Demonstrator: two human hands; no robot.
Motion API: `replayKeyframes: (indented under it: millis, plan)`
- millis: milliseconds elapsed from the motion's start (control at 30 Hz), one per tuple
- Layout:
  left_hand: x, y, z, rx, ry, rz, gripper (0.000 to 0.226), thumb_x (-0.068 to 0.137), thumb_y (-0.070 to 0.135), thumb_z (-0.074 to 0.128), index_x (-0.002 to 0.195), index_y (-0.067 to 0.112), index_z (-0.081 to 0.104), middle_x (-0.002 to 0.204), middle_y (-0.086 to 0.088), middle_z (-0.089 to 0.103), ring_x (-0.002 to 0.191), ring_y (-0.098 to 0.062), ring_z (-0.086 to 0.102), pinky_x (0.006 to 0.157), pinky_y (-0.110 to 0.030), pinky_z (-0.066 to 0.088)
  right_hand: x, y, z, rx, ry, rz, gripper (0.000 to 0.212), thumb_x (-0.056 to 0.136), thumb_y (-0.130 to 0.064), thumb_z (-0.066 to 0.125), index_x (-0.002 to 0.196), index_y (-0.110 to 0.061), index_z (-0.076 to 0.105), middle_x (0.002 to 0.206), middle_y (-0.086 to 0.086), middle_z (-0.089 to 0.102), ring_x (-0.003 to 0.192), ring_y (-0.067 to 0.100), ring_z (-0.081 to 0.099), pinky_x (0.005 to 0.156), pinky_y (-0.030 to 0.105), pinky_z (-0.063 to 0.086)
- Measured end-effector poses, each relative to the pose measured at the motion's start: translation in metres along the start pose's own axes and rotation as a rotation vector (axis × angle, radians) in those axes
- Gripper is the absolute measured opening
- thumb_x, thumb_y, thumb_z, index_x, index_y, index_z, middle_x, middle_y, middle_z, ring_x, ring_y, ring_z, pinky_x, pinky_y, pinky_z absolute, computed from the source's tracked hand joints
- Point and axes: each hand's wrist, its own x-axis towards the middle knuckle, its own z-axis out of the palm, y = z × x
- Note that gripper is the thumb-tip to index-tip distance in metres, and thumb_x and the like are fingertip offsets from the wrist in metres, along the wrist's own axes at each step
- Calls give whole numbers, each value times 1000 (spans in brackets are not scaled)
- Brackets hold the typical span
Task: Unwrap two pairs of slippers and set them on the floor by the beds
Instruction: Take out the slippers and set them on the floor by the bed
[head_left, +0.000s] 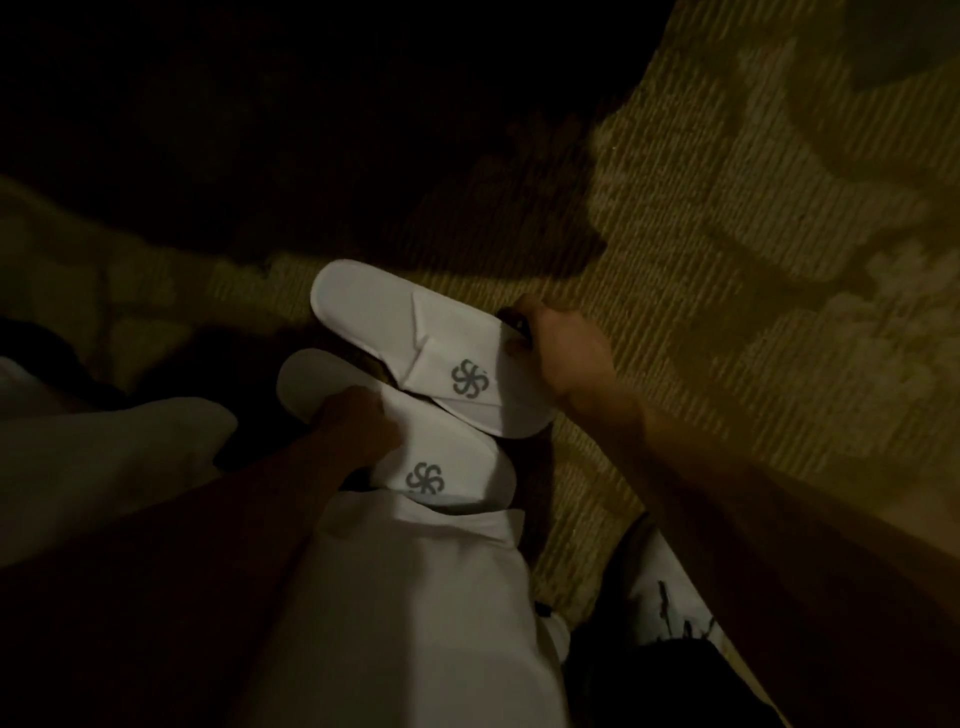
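Down low, the left hand (353, 426) is gripping the nearer slipper (415, 457) by its side, over white cloth (405, 597). Just beyond, the right hand (561, 353) is pinching the farther slipper (415, 338) at its edge (both white, grey pinwheel logos), above the patterned carpet (727, 260).

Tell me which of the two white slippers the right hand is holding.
The farther slipper, higher in the view: the right hand grips its toe-end edge. The nearer slipper, lower in the view, is gripped by the left hand instead.
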Motion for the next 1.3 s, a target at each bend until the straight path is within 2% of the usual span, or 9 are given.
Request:
replayKeyframes:
  millis: [300, 433, 600, 867, 967, 1033, 1300]
  plan:
    - [-1, -6, 1, -9, -33, 50, 37, 92, 18, 65, 124, 0, 63, 130, -23, 61, 123, -37, 55, 103, -41, 45, -9, 4, 10, -94, -40, -86, 40, 97, -31, 49, 137, -26, 49, 132, 12, 57, 114, 38, 58, 88, 42, 47]
    - [-1, -9, 4, -13, -47, 31, 40, 93, 20, 64, 127, -1, 61, 132, -22, 59, 124, -36, 54, 103, -39, 44, -12, 6, 13, -54, 5, -72, 37, 97, -29, 48, 134, -26, 51, 130, 11, 57, 114, 35, 57, 87, 41, 47]
    - [0, -8, 5, -9, -57, 42, 37, 92, 21, 65, 119, -4, 62, 128, -24, 61, 121, -37, 56, 101, -40, 45, -11, 6, 14, -57, 20, -77, 37, 98, -29, 48, 134, -26, 52, 131, 11, 57, 115, 34, 56, 87, 41, 47]
    - [-3, -5, 4, -29, -81, 22, 37, 95, 21, 61, 124, -3, 62, 132, -22, 60, 124, -35, 56, 102, -38, 44, -14, 9, 13, -79, 29, -77, 39, 97, -30, 49, 136, -27, 51, 131, 10, 57, 115, 34, 57, 87, 41, 47]
    - [-2, -4, 3, -38, -77, 25, 35, 92, 21, 64, 121, 0, 65, 127, -20, 65, 119, -34, 60, 95, -35, 47, -15, 8, 12, -86, 33, -73, 38, 98, -31, 47, 136, -27, 51, 130, 11, 57, 115, 34, 56, 88, 41, 47]
    - [-1, -4, 4, -29, -85, 36, 35, 93, 20, 63, 120, -2, 63, 128, -22, 63, 120, -35, 58, 97, -36, 46, -15, 9, 12, -86, 22, -75, 39, 98, -32, 47, 137, -27, 50, 131, 11, 56, 116, 34, 55, 89, 42, 47]
    - [8, -6, 6, 13, -63, 35, 39, 94, 31, 61, 122, 3, 64, 128, -18, 65, 119, -33, 60, 99, -37, 48, -16, 6, 11, -104, 23, -50, 42, 97, -31, 50, 139, -28, 47, 133, 11, 50, 118, 33, 54, 91, 44, 48]
